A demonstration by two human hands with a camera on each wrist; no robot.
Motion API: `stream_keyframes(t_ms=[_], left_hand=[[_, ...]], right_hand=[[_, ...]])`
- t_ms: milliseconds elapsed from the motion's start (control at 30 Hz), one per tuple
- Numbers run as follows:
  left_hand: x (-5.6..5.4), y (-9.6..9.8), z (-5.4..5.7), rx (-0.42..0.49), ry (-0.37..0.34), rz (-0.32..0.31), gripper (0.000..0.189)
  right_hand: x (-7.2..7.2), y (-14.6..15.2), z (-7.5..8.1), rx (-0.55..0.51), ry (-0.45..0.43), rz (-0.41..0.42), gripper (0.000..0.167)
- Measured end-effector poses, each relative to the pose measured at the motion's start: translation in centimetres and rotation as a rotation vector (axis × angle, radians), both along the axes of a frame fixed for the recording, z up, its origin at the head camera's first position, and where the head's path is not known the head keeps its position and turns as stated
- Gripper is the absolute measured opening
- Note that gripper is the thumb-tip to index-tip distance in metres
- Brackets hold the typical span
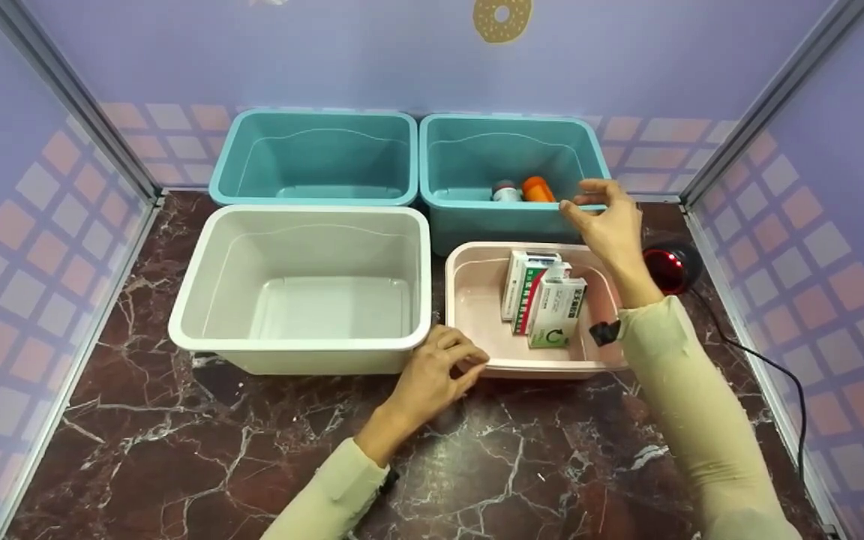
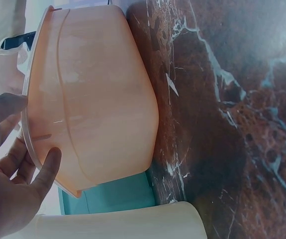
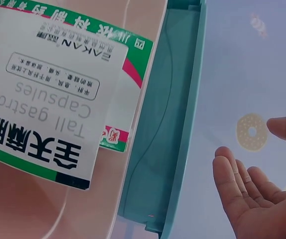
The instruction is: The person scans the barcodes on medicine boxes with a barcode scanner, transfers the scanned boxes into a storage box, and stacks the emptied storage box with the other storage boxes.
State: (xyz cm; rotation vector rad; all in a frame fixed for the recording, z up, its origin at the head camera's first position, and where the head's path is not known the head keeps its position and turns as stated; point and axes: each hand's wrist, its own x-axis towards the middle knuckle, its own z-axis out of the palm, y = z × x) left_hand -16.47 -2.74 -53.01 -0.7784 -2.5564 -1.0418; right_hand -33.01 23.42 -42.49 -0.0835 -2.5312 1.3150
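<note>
My left hand [image 1: 436, 375] grips the front left corner of the pink bin [image 1: 477, 330]. In the left wrist view, the thumb lies on the bin's outer wall and other fingers are at its rim. Inside that bin, several medicine boxes [image 1: 558, 311] stand upright, leaning together; the right wrist view shows a white capsule box [image 3: 53, 99] up close. My right hand [image 1: 612, 225] hovers at the right front corner of the right teal bin [image 1: 492, 225], fingers apart and holding nothing. In this teal bin lie an orange bottle [image 1: 537, 189] and a white bottle [image 1: 506, 193].
A white bin [image 1: 312, 360] stands left of the pink one, with another teal bin [image 1: 312, 201] behind it. Right of the pink bin sits a dark device [image 1: 673, 268] with red lights, its black cable [image 1: 766, 358] running along the right wall. Walls enclose the marbled surface.
</note>
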Motion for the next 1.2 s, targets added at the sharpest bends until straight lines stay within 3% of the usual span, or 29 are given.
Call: stream_keyframes(t_ms=[1200], left_hand=[[0.1, 0.0, 0.2, 0.007, -0.016, -0.002, 0.009]], right_hand=[[4.2, 1.3, -0.9, -0.026, 0.015, 0.074, 0.046]])
